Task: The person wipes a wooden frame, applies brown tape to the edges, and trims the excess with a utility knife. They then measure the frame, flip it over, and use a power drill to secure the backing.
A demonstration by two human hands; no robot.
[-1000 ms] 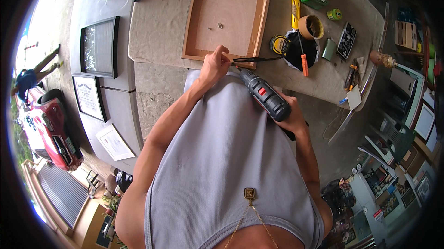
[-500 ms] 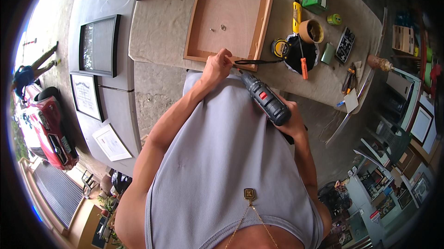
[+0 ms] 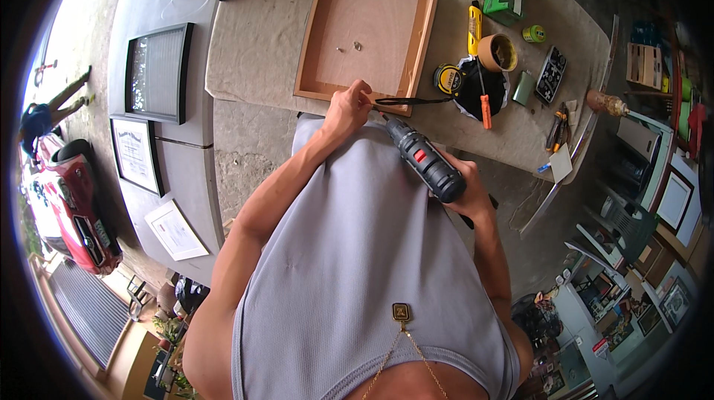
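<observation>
My right hand [image 3: 467, 186] is wrapped round the grip of a black cordless drill [image 3: 425, 159] with a red patch. The drill tilts up and to the left, its bit tip close to the near side of a shallow wooden box [image 3: 304, 73]. At that same side, my left hand [image 3: 349, 108] is closed in a pinch just left of the bit; whatever lies between its fingers is too small to make out. Small metal pieces [image 3: 357, 46] lie on the box's bottom. A black strap [image 3: 413, 100] crosses the box's near right corner.
Right of the box lie a tape measure [image 3: 448, 79], yellow utility knife [image 3: 474, 27], tape roll [image 3: 488, 53], orange-handled screwdriver [image 3: 486, 111], green tape dispenser [image 3: 504, 0] and pliers [image 3: 558, 131]. Picture frames [image 3: 159, 73] rest on the grey surface at left.
Both hands and the drill hold nearly the same pose by the box's near side. The whole view has shifted very slightly.
</observation>
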